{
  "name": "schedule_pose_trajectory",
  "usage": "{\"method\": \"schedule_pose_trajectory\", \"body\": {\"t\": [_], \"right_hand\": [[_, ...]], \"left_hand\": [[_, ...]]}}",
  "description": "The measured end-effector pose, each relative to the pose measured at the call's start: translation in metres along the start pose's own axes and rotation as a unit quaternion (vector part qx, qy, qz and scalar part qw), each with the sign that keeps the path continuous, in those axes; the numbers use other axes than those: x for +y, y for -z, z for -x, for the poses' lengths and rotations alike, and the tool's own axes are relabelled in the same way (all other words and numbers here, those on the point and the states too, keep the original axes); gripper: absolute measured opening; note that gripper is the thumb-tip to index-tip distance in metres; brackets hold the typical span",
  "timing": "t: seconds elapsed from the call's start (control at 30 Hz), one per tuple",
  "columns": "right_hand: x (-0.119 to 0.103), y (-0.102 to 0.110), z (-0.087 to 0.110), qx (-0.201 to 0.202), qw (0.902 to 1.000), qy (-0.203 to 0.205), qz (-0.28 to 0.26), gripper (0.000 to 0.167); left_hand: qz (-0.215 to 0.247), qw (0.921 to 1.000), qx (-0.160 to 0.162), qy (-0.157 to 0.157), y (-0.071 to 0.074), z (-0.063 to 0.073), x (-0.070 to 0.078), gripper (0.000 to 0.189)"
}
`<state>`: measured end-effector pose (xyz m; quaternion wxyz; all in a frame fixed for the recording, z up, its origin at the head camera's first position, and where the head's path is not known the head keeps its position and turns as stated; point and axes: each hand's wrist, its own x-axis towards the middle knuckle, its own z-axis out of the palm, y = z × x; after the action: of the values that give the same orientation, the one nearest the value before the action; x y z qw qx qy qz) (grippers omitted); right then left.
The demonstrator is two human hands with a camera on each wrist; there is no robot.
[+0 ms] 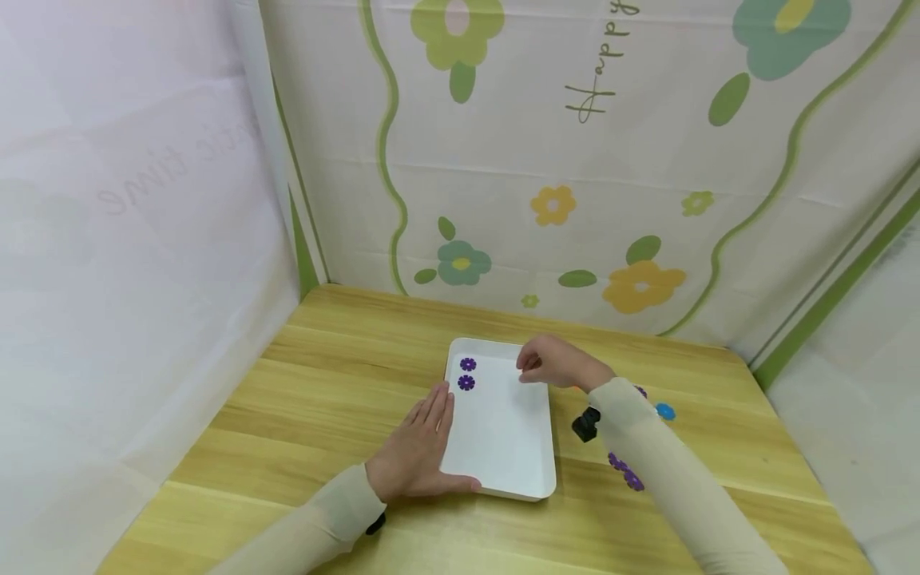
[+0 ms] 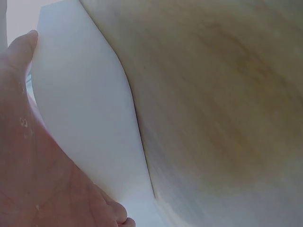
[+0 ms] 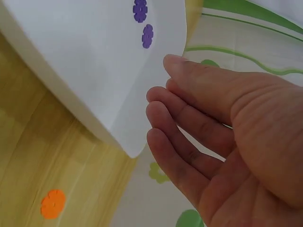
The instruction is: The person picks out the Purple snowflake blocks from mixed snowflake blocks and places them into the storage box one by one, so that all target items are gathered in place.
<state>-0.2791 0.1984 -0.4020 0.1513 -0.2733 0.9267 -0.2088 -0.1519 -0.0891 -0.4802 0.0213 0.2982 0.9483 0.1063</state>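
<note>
A white rectangular tray (image 1: 496, 431) lies on the wooden table. Two purple flower-shaped discs (image 1: 467, 382) sit in its far left corner, one behind the other; the right wrist view shows the purple discs (image 3: 147, 36) too. My left hand (image 1: 415, 451) rests along the tray's left rim, fingers fairly straight, with the thumb at the near edge. Over the far right corner of the tray hovers my right hand (image 1: 557, 363). Its fingers are loosely bent, and nothing shows between the thumb (image 3: 189, 71) and fingertips in the right wrist view.
Right of the tray, an orange disc (image 3: 53, 204) lies on the table, along with a blue disc (image 1: 665, 411) and several purple discs (image 1: 633, 479), partly hidden by the right sleeve (image 1: 668, 463). Printed white cloth walls (image 1: 503, 176) enclose the table at the back and sides.
</note>
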Motion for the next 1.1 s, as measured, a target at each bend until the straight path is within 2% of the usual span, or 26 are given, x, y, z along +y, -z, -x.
{"method": "schedule_pose_trajectory", "body": {"t": [0.17, 0.3, 0.4, 0.5, 0.83, 1.1], "right_hand": [[0.015, 0.013, 0.032, 0.005, 0.9999, 0.011, 0.012, 0.015], [0.026, 0.020, 0.060, 0.006, 0.9995, 0.004, 0.032, 0.018], [0.034, 0.022, 0.080, 0.005, 0.9988, -0.010, 0.048, 0.020], [0.039, 0.023, 0.100, -0.001, 0.9979, -0.007, 0.064, 0.021], [0.059, 0.000, 0.147, -0.019, 0.9956, 0.039, 0.084, 0.018], [0.073, -0.018, 0.171, -0.047, 0.9962, 0.014, 0.072, 0.021]], "left_hand": [[0.007, 0.9999, 0.006, -0.006, 0.003, 0.002, 0.002, 0.130], [0.011, 0.9999, -0.003, -0.005, 0.004, 0.002, 0.002, 0.131], [0.012, 0.9999, -0.003, -0.003, 0.001, 0.001, 0.001, 0.132], [0.014, 0.9999, -0.003, 0.001, -0.003, 0.000, -0.001, 0.133], [0.018, 0.9998, -0.009, 0.000, 0.005, 0.002, 0.002, 0.132], [0.007, 0.9999, -0.012, 0.002, 0.006, 0.002, 0.003, 0.131]]}}
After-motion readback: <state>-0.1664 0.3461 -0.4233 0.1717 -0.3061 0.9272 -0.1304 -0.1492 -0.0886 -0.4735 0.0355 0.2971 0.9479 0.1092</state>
